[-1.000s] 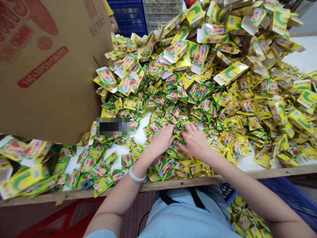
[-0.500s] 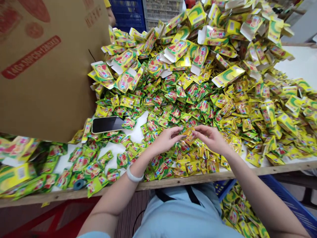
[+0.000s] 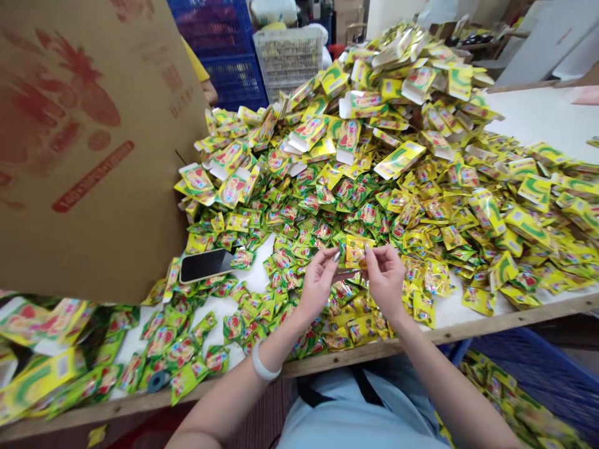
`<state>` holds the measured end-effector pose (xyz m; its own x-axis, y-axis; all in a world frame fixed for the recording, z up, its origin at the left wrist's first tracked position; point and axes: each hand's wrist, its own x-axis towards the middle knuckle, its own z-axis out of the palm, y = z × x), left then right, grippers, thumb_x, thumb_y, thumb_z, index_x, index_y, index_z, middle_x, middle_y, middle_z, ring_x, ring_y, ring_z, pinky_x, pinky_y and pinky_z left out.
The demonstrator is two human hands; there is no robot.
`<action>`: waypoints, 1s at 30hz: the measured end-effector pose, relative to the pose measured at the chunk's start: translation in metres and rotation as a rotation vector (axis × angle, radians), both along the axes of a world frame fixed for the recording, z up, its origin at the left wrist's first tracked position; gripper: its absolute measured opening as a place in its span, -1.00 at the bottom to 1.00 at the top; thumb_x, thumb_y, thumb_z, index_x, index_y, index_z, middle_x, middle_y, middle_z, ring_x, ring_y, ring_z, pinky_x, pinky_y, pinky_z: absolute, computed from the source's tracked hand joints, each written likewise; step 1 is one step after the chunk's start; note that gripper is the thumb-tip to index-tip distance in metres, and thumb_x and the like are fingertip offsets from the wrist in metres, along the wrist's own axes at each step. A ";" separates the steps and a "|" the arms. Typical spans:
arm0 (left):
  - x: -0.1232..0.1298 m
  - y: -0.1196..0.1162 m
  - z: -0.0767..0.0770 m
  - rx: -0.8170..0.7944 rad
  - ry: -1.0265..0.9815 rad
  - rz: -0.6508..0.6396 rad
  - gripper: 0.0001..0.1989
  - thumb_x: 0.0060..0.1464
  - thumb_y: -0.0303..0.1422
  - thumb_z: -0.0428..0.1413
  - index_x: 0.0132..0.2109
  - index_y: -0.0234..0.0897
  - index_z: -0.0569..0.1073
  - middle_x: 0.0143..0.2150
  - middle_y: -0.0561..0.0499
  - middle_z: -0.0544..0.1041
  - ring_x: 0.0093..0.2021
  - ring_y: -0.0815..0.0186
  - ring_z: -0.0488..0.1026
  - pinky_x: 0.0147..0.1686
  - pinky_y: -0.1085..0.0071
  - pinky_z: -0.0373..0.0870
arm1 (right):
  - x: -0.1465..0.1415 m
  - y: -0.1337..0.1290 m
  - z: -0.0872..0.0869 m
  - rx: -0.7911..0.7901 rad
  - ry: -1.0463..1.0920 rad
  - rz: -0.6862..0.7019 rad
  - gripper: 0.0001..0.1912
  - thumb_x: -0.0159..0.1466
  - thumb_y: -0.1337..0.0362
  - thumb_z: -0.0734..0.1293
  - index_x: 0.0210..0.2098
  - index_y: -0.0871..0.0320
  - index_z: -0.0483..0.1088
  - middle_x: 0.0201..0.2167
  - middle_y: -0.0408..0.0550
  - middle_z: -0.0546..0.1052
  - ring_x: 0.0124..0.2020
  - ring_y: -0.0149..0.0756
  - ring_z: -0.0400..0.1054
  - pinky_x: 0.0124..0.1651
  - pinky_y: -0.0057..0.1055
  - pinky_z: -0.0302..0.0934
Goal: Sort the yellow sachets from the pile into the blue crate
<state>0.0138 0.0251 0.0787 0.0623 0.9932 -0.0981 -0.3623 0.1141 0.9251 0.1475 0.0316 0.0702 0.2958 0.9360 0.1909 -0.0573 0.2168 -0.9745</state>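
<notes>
Above the candy pile, my left hand (image 3: 319, 280) and my right hand (image 3: 386, 277) face each other. Between their fingertips they hold yellow candy packets (image 3: 355, 251) showing a pineapple print, with a bit of green wrapper at the left side. Both hands are closed in a pinch. Whether more packets lie under the front one is hard to tell. Green watermelon packets (image 3: 281, 259) spread to the left of the hands, and yellow packets (image 3: 360, 327) lie just below them.
A large cardboard box (image 3: 93, 249) stands at the left, beside a black phone (image 3: 206, 265). Yellow cartons (image 3: 401, 159) heap up behind. Blue crates (image 3: 238, 81) and a white basket (image 3: 290, 56) stand beyond. A blue basket (image 3: 538, 355) holds packets below the table's wooden edge (image 3: 468, 329).
The view has tilted up and shifted. My hands have turned more upright and now pinch the packets, held flat and facing the camera, from both sides.
</notes>
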 end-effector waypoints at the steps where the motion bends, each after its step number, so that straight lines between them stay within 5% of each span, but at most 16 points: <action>1: 0.002 -0.002 0.004 0.003 0.008 -0.001 -0.50 0.03 -0.01 0.26 -0.04 -0.26 0.41 -0.10 -0.11 0.63 -0.16 0.12 0.63 -0.13 0.15 0.60 | -0.001 -0.001 -0.002 0.045 -0.071 -0.031 -0.71 0.31 0.08 0.35 -0.41 0.11 0.26 -0.58 -0.26 0.32 -0.60 -0.46 0.21 -0.55 -0.50 0.14; 5: 0.014 0.004 0.013 -0.018 0.102 0.002 -0.43 -0.10 -0.04 0.35 -0.06 -0.28 0.36 -0.21 -0.07 0.62 -0.21 0.13 0.62 -0.20 0.20 0.59 | 0.015 -0.001 -0.007 0.163 -0.314 -0.052 -0.75 0.35 0.14 0.29 -0.41 0.12 0.31 -0.55 -0.20 0.34 -0.55 -0.42 0.21 -0.46 -0.44 0.17; 8: 0.028 0.015 0.016 -0.014 0.167 -0.076 -0.44 -0.12 -0.02 0.35 -0.12 -0.27 0.33 -0.31 -0.01 0.58 -0.26 0.17 0.60 -0.23 0.25 0.57 | 0.038 0.002 -0.007 0.098 -0.266 -0.087 -0.66 0.21 0.04 0.42 -0.15 0.12 0.40 -0.16 0.04 0.50 -0.22 -0.23 0.40 -0.26 -0.32 0.33; 10: 0.039 0.021 0.017 0.054 0.245 -0.156 -0.49 -0.04 -0.01 0.31 -0.14 -0.25 0.32 -0.34 0.02 0.55 -0.28 0.21 0.57 -0.21 0.27 0.54 | 0.054 0.004 -0.008 0.000 -0.080 0.072 -0.43 0.14 -0.06 0.46 0.03 0.10 0.38 0.09 0.14 0.44 0.01 -0.09 0.39 -0.16 -0.24 0.40; 13: 0.058 0.033 0.023 0.291 0.556 -0.316 -0.66 0.15 -0.06 0.17 -0.19 -0.26 0.37 -0.31 0.00 0.52 -0.28 0.26 0.52 -0.19 0.30 0.48 | 0.077 0.004 -0.011 -0.084 0.199 0.353 -0.51 0.19 -0.11 0.40 -0.07 0.12 0.48 -0.05 0.10 0.55 -0.10 -0.08 0.48 -0.22 -0.22 0.46; 16: 0.075 0.064 0.040 0.660 0.959 -0.428 -0.73 0.22 -0.13 0.11 -0.15 -0.26 0.44 -0.20 -0.09 0.52 -0.16 0.20 0.47 -0.10 0.24 0.44 | 0.101 0.000 -0.015 -0.068 0.305 0.262 -0.62 0.21 -0.05 0.42 -0.18 0.13 0.50 -0.22 0.02 0.59 -0.31 -0.19 0.51 -0.36 -0.29 0.47; 19: 0.089 0.122 0.061 0.897 1.159 -0.272 -0.59 0.22 -0.18 0.12 0.13 -0.30 0.36 0.06 -0.23 0.47 0.09 0.09 0.40 0.12 0.13 0.32 | 0.126 -0.005 -0.024 -0.076 0.298 0.150 -0.67 0.23 -0.01 0.42 -0.18 0.11 0.48 -0.36 -0.03 0.58 -0.50 -0.25 0.46 -0.56 -0.35 0.39; 22: 0.100 0.186 0.070 0.867 1.331 0.006 -0.36 0.10 -0.34 0.21 0.28 -0.35 0.22 0.33 -0.33 0.24 0.37 -0.03 0.11 0.33 0.02 0.01 | 0.143 -0.010 -0.039 -0.089 0.317 0.092 -0.68 0.24 -0.03 0.40 -0.19 0.07 0.44 -0.44 -0.09 0.55 -0.60 -0.29 0.38 -0.68 -0.39 0.27; 24: 0.104 0.216 0.070 0.797 1.405 0.020 -0.38 0.10 -0.47 0.16 0.30 -0.40 0.22 0.29 -0.36 0.32 0.32 -0.04 0.21 0.29 0.02 0.07 | 0.148 -0.013 -0.047 -0.101 0.324 0.082 -0.66 0.22 -0.05 0.41 -0.18 0.05 0.42 -0.46 -0.11 0.53 -0.61 -0.30 0.36 -0.69 -0.39 0.25; 27: 0.102 0.228 0.072 0.794 1.425 -0.028 -0.61 0.22 -0.53 -0.02 0.18 -0.42 0.37 0.11 -0.31 0.51 0.12 0.06 0.43 0.16 0.13 0.23 | 0.155 -0.014 -0.040 -0.107 0.189 0.112 -0.64 0.21 -0.03 0.43 -0.15 0.07 0.44 -0.47 -0.11 0.52 -0.62 -0.32 0.32 -0.66 -0.40 0.24; 30: 0.082 0.203 0.089 0.855 1.421 -0.023 -0.67 0.31 -0.48 -0.12 0.08 -0.37 0.46 0.04 -0.26 0.55 0.05 0.11 0.46 0.12 0.18 0.24 | 0.164 -0.012 -0.008 -0.001 -0.100 0.120 -0.70 0.24 0.03 0.42 -0.16 0.10 0.50 -0.29 0.00 0.57 -0.40 -0.25 0.44 -0.54 -0.42 0.28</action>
<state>0.0953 0.2276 0.1675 0.4204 0.7867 0.4521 0.7659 -0.5748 0.2880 0.3120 0.0200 0.0622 0.1614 0.9636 0.2131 0.0149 0.2136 -0.9768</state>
